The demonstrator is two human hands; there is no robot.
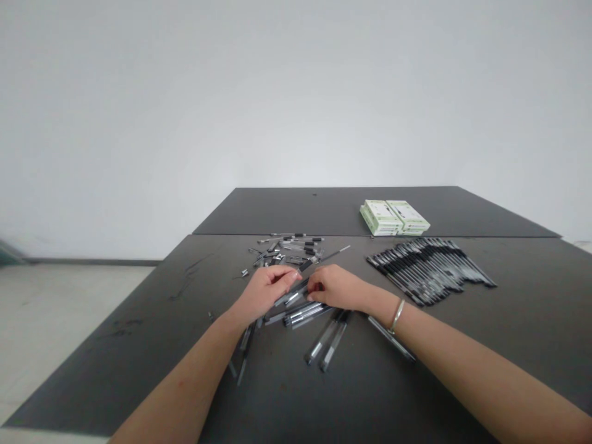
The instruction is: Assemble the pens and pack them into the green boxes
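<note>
- The table [509, 345] is dark and wide. I judge it best to work low over it, so a dropped piece falls only a little way.
- A row of pens [430, 268] lies well to my right, side by side and neat. It is well apart from both hands.
- 2 boxes [394, 217] sit behind that row, on the far table half.
- Loose parts [289, 246] are scattered just beyond my fingertips, and more barrels [305, 313] lie under and before my hands.
- My left hand [263, 291] curls its fingers down onto 1 end of the pen [296, 291], pinching it.
- My right hand [337, 288] pinches the other end, thumb side turned inward, and the 2 hands nearly touch.
- The pen lies slanted between the 2 grips, just above the barrels, with only its middle showing.
- The step looks like joining pieces. I judge that it goes well if both ends stay in 1 line, if I push straight and not at an angle, and if the grip is light enough to feel the parts seat.
- A bracelet [396, 316] sits on my right wrist, clear of the work.
</note>
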